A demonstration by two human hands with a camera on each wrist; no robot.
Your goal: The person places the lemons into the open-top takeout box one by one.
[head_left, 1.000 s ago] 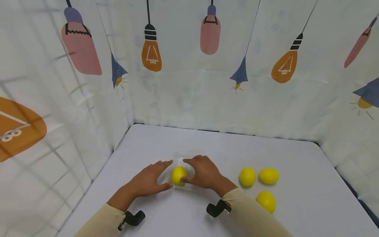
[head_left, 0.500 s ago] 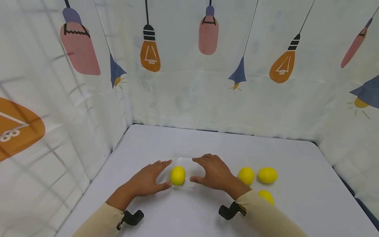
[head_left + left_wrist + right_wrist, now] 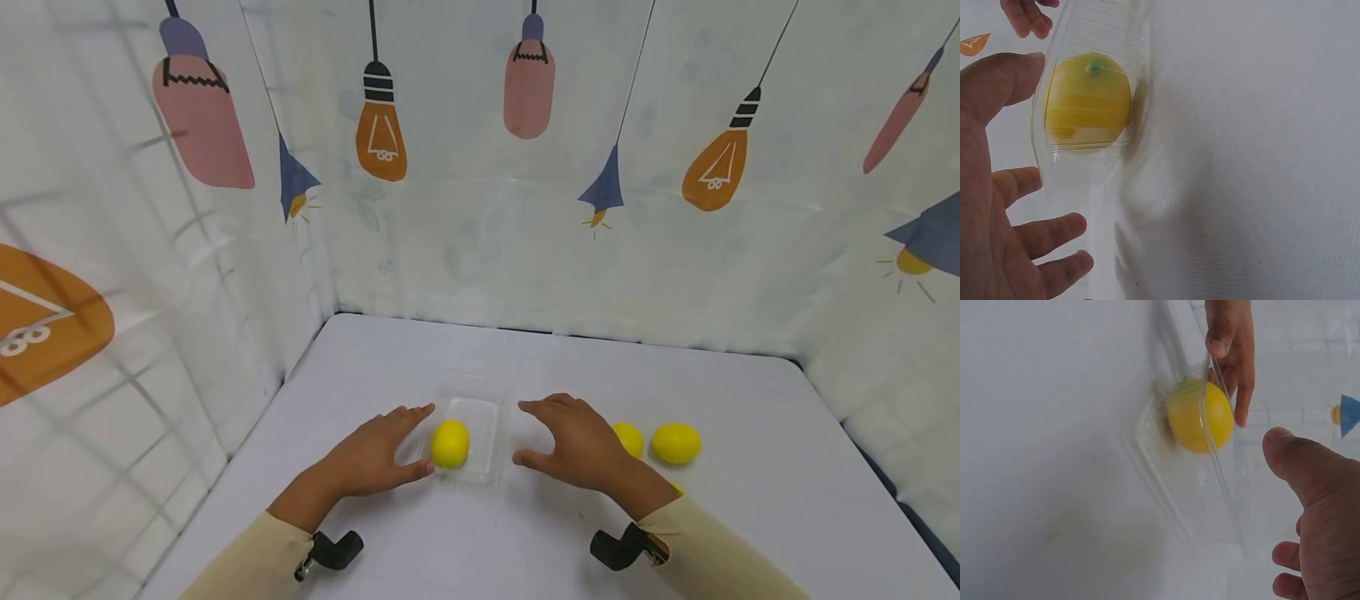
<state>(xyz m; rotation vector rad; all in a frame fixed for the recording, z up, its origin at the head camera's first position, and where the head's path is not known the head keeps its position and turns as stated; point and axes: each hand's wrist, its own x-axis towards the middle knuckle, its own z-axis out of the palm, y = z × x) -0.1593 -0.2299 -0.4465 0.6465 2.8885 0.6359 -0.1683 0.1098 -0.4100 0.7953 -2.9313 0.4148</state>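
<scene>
The one clear, rectangular plastic container (image 3: 482,421) should steady best under light rim pressure from the left hand (image 3: 378,454), uncurled beside it, the right hand (image 3: 577,442) empty, loosely spread and apart, with four rounded yellow lemons (image 3: 450,444) visible: one inside at left, three on the white bench (image 3: 765,517), two partly hidden.

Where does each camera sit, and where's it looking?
Head: on the head, facing forward and down at the table, clear tray and yellow fruit inside; left hand, right hand and sleeves show.
Left wrist: on that wrist, facing the tray; left hand shows close, right hand partly.
Right wrist: on that wrist, facing the tray's other side; right hand shows close, left hand beyond.
Both wrist views share the tray and fruit.
</scene>
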